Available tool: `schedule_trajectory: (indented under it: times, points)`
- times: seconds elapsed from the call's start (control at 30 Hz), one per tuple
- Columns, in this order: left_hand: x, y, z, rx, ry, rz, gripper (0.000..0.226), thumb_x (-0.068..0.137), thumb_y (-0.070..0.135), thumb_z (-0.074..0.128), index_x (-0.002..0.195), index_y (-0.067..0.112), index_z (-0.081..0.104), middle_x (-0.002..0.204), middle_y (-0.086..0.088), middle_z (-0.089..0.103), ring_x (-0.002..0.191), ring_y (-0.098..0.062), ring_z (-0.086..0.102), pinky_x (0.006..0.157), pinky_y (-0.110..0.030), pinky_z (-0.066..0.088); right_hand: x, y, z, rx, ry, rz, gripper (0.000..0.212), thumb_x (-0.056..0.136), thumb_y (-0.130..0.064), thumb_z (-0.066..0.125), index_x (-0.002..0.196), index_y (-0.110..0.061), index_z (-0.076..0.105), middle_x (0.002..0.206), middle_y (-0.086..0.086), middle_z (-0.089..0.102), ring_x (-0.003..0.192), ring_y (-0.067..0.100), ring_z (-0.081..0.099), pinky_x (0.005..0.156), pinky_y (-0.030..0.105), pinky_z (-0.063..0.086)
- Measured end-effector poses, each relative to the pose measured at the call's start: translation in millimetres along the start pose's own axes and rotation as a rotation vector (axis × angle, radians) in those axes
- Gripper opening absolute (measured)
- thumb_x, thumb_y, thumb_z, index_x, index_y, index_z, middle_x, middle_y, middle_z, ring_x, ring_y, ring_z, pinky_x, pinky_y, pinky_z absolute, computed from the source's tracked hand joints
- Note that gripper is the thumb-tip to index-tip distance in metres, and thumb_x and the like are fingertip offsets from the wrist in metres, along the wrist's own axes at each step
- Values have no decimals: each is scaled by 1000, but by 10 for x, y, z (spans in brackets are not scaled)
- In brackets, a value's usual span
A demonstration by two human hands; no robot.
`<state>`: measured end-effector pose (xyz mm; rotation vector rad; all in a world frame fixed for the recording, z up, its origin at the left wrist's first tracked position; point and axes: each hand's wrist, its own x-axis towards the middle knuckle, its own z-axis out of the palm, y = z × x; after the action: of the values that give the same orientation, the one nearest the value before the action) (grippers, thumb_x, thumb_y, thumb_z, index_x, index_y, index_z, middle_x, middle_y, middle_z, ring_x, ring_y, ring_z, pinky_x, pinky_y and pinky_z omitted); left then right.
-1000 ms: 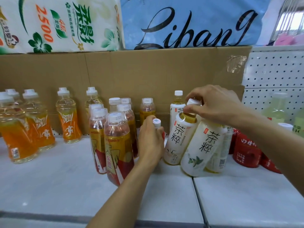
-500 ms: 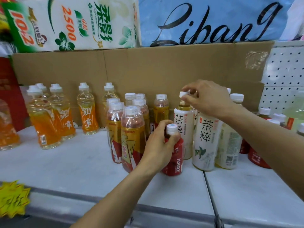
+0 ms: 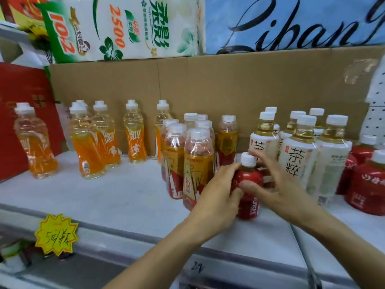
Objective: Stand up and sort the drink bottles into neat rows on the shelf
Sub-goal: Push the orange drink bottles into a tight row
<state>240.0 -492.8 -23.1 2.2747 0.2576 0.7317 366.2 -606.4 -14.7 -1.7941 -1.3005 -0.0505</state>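
I see the white shelf (image 3: 108, 197) backed by cardboard (image 3: 208, 86); on it the red juice bottle (image 3: 249, 184) stands upright, just left of the white tea bottles (image 3: 298, 159) and right of the red-and-gold bottles (image 3: 198, 163). My left hand (image 3: 218, 192) grips its body; my right hand (image 3: 273, 184) touches it, fingers spread.

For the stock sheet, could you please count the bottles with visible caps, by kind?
Orange drink bottles: 6
Red-and-gold bottles: 7
White tea bottles: 6
Red juice bottles: 3, one gripped by the left hand
Total: 22
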Motion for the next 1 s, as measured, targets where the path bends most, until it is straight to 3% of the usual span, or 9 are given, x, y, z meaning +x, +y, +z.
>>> schedule_trajectory:
  times: [0.13, 0.23, 0.33, 0.5, 0.67, 0.73, 0.83, 0.9, 1.0]
  points:
    - [-223, -129, -248, 26, -46, 84, 43, 100, 24, 55, 141, 32, 45, 140, 17, 48, 127, 3, 45, 108, -21, 42, 8, -16, 194, 83, 27, 152, 76, 77, -32, 76, 134, -46, 29, 116, -27, 42, 103, -5, 51, 89, 19, 41]
    - [-347, -225, -436, 35, -31, 112, 38, 98, 26, 57, 136, 34, 52, 128, 22, 53, 115, 4, 52, 97, -10, 45, 35, -76, 387, 63, 97, 325, 79, 74, -31, 81, 137, -30, 33, 121, -11, 42, 111, 10, 45, 97, 32, 38]
    - [-452, -360, -637, 24, -1, 105, 33, 96, 27, 60, 129, 35, 56, 113, 29, 52, 104, 4, 57, 91, -7, 46, -11, -196, 521, 48, 175, 439, 80, 69, -33, 84, 132, -28, 34, 120, -5, 42, 109, 13, 44, 97, 37, 39]
    - [-594, -655, -932, 25, 7, 96, 29, 96, 25, 61, 124, 34, 59, 115, 23, 58, 108, 7, 54, 93, -12, 48, -155, -495, 728, 105, 230, 495, 75, 65, -29, 86, 122, -31, 37, 117, -3, 48, 101, 14, 50, 88, 33, 41]
    - [-606, -882, -1142, 55, -17, 86, 31, 95, 31, 60, 124, 42, 54, 112, 31, 53, 110, 12, 50, 90, -4, 44, -256, -703, 898, 83, 381, 484, 87, 71, -27, 83, 141, -28, 31, 129, -4, 45, 110, 15, 50, 94, 34, 41]
    - [-621, -955, -1211, 50, -16, 68, 31, 95, 34, 60, 121, 48, 50, 109, 37, 49, 111, 15, 47, 85, 1, 40, -312, -782, 1009, 27, 530, 415, 88, 76, -29, 80, 145, -28, 26, 140, -2, 38, 124, 18, 45, 102, 35, 39]
    - [-666, -1066, -1339, 47, -6, 29, 32, 96, 35, 60, 121, 50, 47, 113, 37, 48, 112, 15, 47, 88, 0, 37, -303, -1024, 1190, -80, 692, 112, 72, 82, -30, 72, 140, -26, 30, 138, -7, 31, 131, 20, 36, 99, 28, 37]
    - [-668, -1134, -1440, 65, 16, 18, 34, 96, 34, 60, 124, 48, 48, 121, 32, 50, 112, 13, 48, 91, -2, 37, -184, -1209, 1327, -171, 666, -86, 66, 80, -27, 66, 137, -22, 34, 138, -4, 34, 132, 15, 33, 105, 29, 35]
    - [-625, -1223, -1621, 100, 69, -49, 39, 95, 35, 61, 130, 45, 46, 135, 22, 51, 116, 6, 48, 101, -13, 38, 94, -1407, 1576, -197, 485, -261, 56, 86, -31, 59, 137, -18, 39, 142, 0, 38, 134, 9, 32, 112, 17, 28]
